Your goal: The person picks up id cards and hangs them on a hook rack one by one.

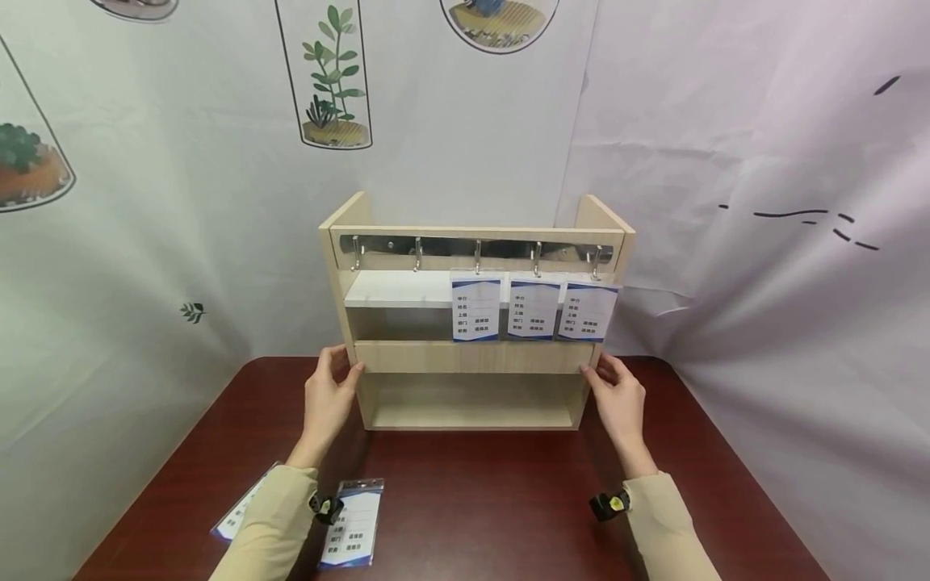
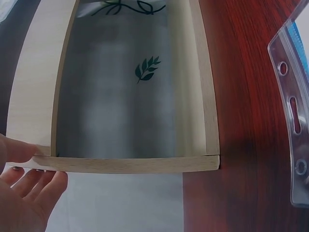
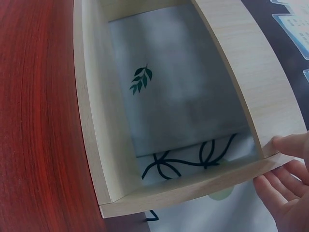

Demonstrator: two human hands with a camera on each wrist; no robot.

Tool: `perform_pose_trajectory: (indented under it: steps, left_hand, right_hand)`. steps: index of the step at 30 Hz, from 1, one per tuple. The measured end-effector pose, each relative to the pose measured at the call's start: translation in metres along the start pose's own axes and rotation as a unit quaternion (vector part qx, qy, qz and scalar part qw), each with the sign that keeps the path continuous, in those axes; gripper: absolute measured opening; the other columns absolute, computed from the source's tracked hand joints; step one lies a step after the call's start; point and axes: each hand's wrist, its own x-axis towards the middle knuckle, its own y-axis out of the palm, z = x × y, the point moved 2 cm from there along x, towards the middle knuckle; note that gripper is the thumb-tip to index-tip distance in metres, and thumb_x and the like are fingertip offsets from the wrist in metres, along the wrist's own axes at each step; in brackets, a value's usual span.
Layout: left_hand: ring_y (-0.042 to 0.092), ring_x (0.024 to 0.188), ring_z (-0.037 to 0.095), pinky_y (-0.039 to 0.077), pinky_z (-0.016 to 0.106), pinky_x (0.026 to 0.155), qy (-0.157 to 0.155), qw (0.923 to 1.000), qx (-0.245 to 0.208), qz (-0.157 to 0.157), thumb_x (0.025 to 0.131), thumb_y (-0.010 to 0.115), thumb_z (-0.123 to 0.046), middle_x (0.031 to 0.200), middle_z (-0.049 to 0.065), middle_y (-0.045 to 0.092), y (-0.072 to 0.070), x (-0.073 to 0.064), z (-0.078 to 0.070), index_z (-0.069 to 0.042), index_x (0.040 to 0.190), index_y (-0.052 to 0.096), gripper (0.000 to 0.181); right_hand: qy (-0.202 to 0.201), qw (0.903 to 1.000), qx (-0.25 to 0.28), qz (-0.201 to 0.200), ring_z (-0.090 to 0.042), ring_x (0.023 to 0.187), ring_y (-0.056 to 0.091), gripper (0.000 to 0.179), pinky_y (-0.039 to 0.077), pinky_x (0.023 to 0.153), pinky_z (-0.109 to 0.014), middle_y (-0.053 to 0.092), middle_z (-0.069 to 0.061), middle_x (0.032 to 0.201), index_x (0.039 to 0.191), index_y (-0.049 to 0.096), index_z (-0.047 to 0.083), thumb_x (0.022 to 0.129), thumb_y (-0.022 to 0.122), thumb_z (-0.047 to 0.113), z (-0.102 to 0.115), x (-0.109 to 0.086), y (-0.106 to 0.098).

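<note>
Left hand [image 2: 24, 203] cut off in its wrist view, leftmost card [image 1: 242, 512] partly behind sleeve [image 1: 274, 512]

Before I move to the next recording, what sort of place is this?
Probably a staged tabletop booth rather than an ordinary office: creased, plant-printed sheeting surrounds the dark red table, on which stands a small wooden shelf with three badge cards hanging at its front.

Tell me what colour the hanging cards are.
The hanging cards are white with blue edging, seen best in the head view.
</note>
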Motion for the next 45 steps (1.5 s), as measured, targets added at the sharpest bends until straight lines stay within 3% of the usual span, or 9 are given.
perform_pose_trajectory:
  steps: [5, 10, 13, 18, 24, 30, 35, 39, 45]
  left_hand:
    - [0.066, 0.110, 0.034, 0.059, 0.034, 0.082, 0.004, 0.9996, 0.020, 0.019, 0.094, 0.071, -0.006, 0.121, 0.021, 0.067, -0.002, 0.000, -0.001, 0.001, 0.129, 0.056, 0.039]
    - [0.065, 0.113, 0.035, 0.058, 0.048, 0.083, 0.009, 0.9982, 0.028, 0.052, 0.095, 0.071, -0.008, 0.129, 0.021, 0.064, -0.008, -0.003, -0.003, 0.000, 0.138, 0.052, 0.048]
    - [0.065, 0.113, 0.036, 0.059, 0.041, 0.082, 0.008, 0.9971, 0.034, 0.067, 0.095, 0.071, -0.009, 0.132, 0.022, 0.062, -0.012, -0.006, -0.004, -0.001, 0.143, 0.048, 0.054]
    - [0.065, 0.112, 0.037, 0.050, 0.014, 0.075, 0.015, 0.9964, 0.040, 0.073, 0.095, 0.072, -0.011, 0.130, 0.021, 0.063, -0.018, -0.011, -0.006, -0.003, 0.144, 0.048, 0.056]
    - [0.066, 0.111, 0.034, 0.051, 0.015, 0.077, 0.025, 0.9952, 0.048, 0.081, 0.095, 0.072, -0.012, 0.131, 0.018, 0.064, -0.027, -0.021, -0.008, -0.003, 0.143, 0.050, 0.054]
    - [0.066, 0.110, 0.033, 0.045, 0.008, 0.079, 0.031, 0.9939, 0.057, 0.089, 0.094, 0.073, -0.013, 0.130, 0.016, 0.065, -0.037, -0.033, -0.009, -0.005, 0.140, 0.053, 0.051]
    - [0.065, 0.113, 0.035, 0.054, 0.037, 0.086, 0.032, 0.9898, 0.090, 0.106, 0.094, 0.073, -0.015, 0.131, 0.016, 0.064, -0.043, -0.042, -0.009, -0.005, 0.138, 0.055, 0.048]
    - [0.060, 0.119, 0.041, 0.052, 0.060, 0.091, 0.011, 0.9862, 0.098, 0.133, 0.095, 0.072, -0.020, 0.134, 0.022, 0.061, -0.046, -0.048, -0.010, -0.003, 0.139, 0.053, 0.050]
    - [0.055, 0.123, 0.046, 0.050, 0.062, 0.095, -0.024, 0.9783, 0.103, 0.178, 0.095, 0.072, -0.021, 0.137, 0.027, 0.056, -0.047, -0.054, -0.007, 0.000, 0.140, 0.052, 0.054]
  right_hand:
    - [-0.004, 1.0000, -0.003, 0.001, -0.037, 0.101, 0.070, 0.042, 0.045, 0.069, 0.000, 0.071, -0.025, 0.112, 0.124, 0.066, -0.006, 0.090, 0.078, 0.016, -0.001, 0.002, -0.001]
    - [-0.009, 0.9999, -0.014, -0.001, -0.038, 0.100, 0.070, 0.041, 0.043, 0.068, 0.001, 0.071, -0.025, 0.109, 0.123, 0.067, -0.005, 0.090, 0.078, 0.017, -0.002, 0.003, -0.001]
    - [-0.010, 0.9998, -0.018, 0.000, -0.037, 0.100, 0.071, 0.040, 0.043, 0.068, 0.001, 0.072, -0.025, 0.108, 0.122, 0.068, -0.005, 0.090, 0.078, 0.017, -0.002, 0.002, 0.001]
    - [-0.008, 0.9998, -0.017, 0.001, -0.037, 0.100, 0.071, 0.040, 0.043, 0.068, 0.002, 0.072, -0.025, 0.108, 0.121, 0.068, -0.005, 0.089, 0.079, 0.016, -0.001, 0.002, 0.001]
    - [-0.007, 0.9998, -0.016, -0.001, -0.037, 0.099, 0.071, 0.039, 0.043, 0.067, 0.001, 0.072, -0.025, 0.107, 0.120, 0.069, -0.005, 0.088, 0.079, 0.016, 0.000, 0.001, -0.001]
    - [-0.008, 0.9999, -0.014, -0.001, -0.037, 0.099, 0.071, 0.039, 0.043, 0.068, 0.001, 0.072, -0.025, 0.107, 0.119, 0.069, -0.005, 0.088, 0.079, 0.016, 0.000, 0.002, -0.002]
    - [-0.007, 0.9999, -0.012, -0.003, -0.037, 0.099, 0.071, 0.039, 0.043, 0.068, 0.001, 0.072, -0.025, 0.108, 0.120, 0.069, -0.004, 0.089, 0.079, 0.016, 0.000, 0.002, -0.002]
    - [-0.001, 1.0000, -0.001, -0.001, -0.037, 0.101, 0.070, 0.040, 0.044, 0.068, 0.000, 0.071, -0.025, 0.110, 0.121, 0.068, -0.005, 0.089, 0.079, 0.017, -0.001, 0.002, -0.002]
    - [0.002, 1.0000, 0.003, 0.007, -0.037, 0.103, 0.070, 0.042, 0.045, 0.069, 0.000, 0.071, -0.026, 0.111, 0.123, 0.067, -0.004, 0.091, 0.078, 0.020, -0.002, 0.002, -0.001]
